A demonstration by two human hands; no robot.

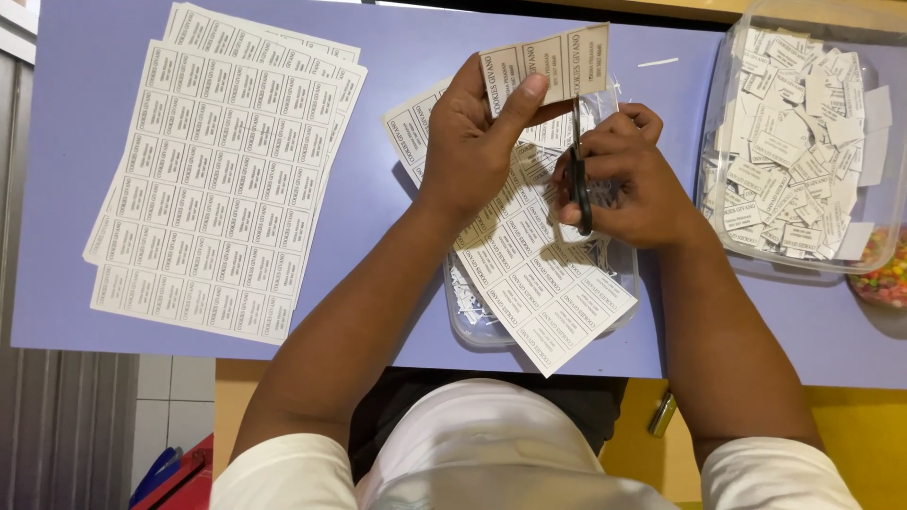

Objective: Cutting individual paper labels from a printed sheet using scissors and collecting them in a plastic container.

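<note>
L hand [472,146] pinches a short strip of labels [548,64], thumb pressed flat on front, fingers behind, holding it up just above both hands. Strip is white paper w/ thin black grid lines, approx 3 rectangular cells side by side, each w/ dark printed text; right end slightly higher than left, edges cut straight.

R hand [624,179] is closed around black scissors [578,175], fingers through the handles, blades pointing up toward the strip's lower edge. Blade tips meet the strip about mid-length, between 2 cells. Can't tell how wide the blades are parted; they look near closed.

Under both hands lies a partly cut label sheet [543,293], same white grid print, tilted diagonally, its lower corner reaching toward the person's body. It rests over a clear plastic tray [472,326] w/ thin paper offcuts inside, visible below L wrist.

Right of R hand, well apart: clear plastic container [732,142] filled w/ loose cut single labels, piled at random. Just below it, at the edge, sth w/ small multicoloured bits [883,274], partly out of view.

Left of L hand, well apart: stack of uncut label sheets [222,179], fanned a little, several layers showing at the top and left edges. All sit on a lilac mat [378,203] atop a yellow table [850,434].
</note>
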